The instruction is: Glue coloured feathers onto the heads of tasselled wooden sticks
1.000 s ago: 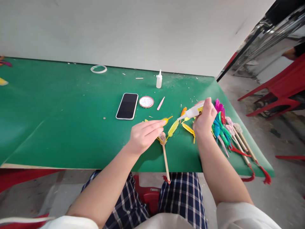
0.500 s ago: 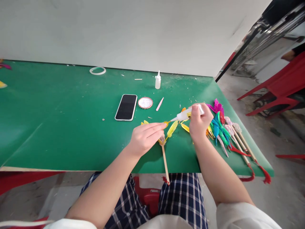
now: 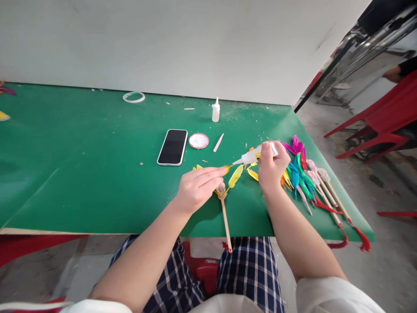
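Observation:
Between its fingertips my left hand (image 3: 200,186) pinches a small orange-yellow feather (image 3: 227,169), mostly covered by the fingers. My right hand (image 3: 274,165) is wrapped round a white glue bottle (image 3: 250,157), tilted so its thin nozzle points left at the feather's quill end. Below the left fingers lies a wooden stick (image 3: 226,224) with a pale flower-like head (image 3: 221,190) and a red tassel overhanging the table edge. A yellow-green feather (image 3: 236,176) spreads from that head. Another yellow feather (image 3: 253,174) lies beside my right hand.
On the green table (image 3: 97,174) lie a phone (image 3: 172,147), a round white disc (image 3: 198,141), pink tweezers (image 3: 218,142) and a tape ring (image 3: 134,97). A small bottle (image 3: 215,110) stands behind. Coloured feathers (image 3: 298,169) and tasselled sticks (image 3: 332,195) lie right. A red chair (image 3: 387,113) is beyond.
The hands have shifted only very slightly. The nozzle still points at the feather, with a bit more of the orange quill showing between nozzle and fingertips.

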### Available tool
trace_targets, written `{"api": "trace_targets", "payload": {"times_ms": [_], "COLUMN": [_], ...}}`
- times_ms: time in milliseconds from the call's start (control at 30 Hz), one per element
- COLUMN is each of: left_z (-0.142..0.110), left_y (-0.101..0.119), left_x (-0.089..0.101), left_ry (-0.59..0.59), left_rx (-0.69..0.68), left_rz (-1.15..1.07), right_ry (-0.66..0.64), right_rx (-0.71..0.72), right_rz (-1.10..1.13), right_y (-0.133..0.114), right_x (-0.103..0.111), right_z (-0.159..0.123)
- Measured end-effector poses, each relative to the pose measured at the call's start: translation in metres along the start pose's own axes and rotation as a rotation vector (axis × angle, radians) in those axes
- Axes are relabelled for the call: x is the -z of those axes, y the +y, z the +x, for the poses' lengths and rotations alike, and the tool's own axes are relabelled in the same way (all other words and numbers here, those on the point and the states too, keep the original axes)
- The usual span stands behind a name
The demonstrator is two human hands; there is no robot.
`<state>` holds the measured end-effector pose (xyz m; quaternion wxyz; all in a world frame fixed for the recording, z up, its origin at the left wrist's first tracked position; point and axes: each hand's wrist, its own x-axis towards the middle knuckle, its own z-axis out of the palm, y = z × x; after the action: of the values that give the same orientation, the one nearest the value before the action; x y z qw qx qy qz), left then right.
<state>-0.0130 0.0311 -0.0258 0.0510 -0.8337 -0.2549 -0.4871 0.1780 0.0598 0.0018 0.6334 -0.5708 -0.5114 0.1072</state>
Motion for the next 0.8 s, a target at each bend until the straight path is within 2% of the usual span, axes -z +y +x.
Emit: {"api": "trace_targets", "payload": {"times_ms": [133, 300, 400, 500, 567, 667, 733, 800], "left_z": [0.0, -0.001, -0.001, 0.0, 0.001, 0.006, 0.01, 0.014], "left_y": [0.0, 0.001, 0.002, 0.002, 0.003, 0.002, 0.0, -0.004], "left_x": [0.0, 0.002, 0.004, 0.006, 0.006, 0.006, 0.007, 0.009], "left_ry": [0.03, 0.14, 0.162, 0.175, 0.183, 0.184, 0.18, 0.14], "left_rx": [0.002, -0.026, -0.033, -0.033, -0.007, 0.151, 0.38, 0.658], "left_rz": [0.005, 0.01, 0.025, 0.022, 0.011, -0.031, -0.111, -0.249], "right_ry": [-0.033, -0.054, -0.109, -0.139, -0.155, -0.195, -0.234, -0.288], "right_rx": [0.0, -0.039, -0.071, -0.117, -0.212, -0.459, -0.599, -0.668], "right_rz": [0.065, -0.141, -0.221, -0.198, -0.102, 0.178, 0.401, 0.548], "right_y": [0.001, 0.005, 0.01, 0.015, 0.019, 0.026, 0.029, 0.032], "right_x": [0.0, 0.0, 0.001, 0.001, 0.0, 0.0, 0.001, 0.001], "right_z": [0.0, 0.009, 0.015, 0.018, 0.02, 0.024, 0.026, 0.026]}}
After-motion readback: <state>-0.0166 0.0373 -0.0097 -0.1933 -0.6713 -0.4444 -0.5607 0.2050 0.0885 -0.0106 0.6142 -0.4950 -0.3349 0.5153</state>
